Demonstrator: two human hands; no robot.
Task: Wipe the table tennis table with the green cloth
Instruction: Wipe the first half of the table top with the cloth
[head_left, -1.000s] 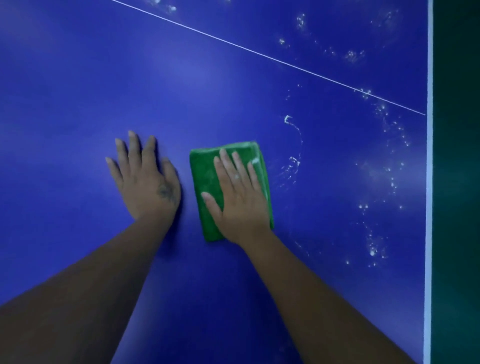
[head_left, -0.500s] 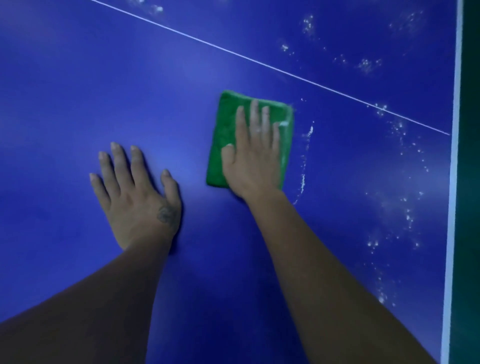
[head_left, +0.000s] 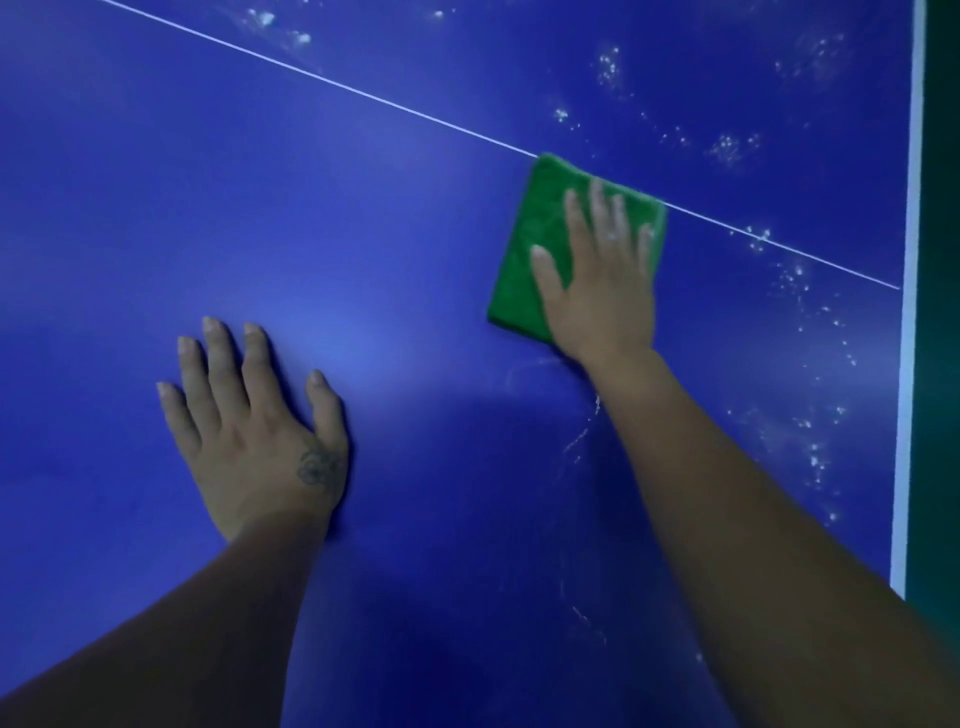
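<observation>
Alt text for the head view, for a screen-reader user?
Right hand presses flat on a folded green cloth at the thin white line of a blue table tennis table. Left hand rests flat on the table, fingers spread. White specks dot the surface right of the cloth.

The cloth (head_left: 524, 254) is laid on the table (head_left: 363, 218) under the right hand (head_left: 597, 296), touching the line (head_left: 311, 74), with the left hand (head_left: 260, 441) placed nearer, to its left.
</observation>
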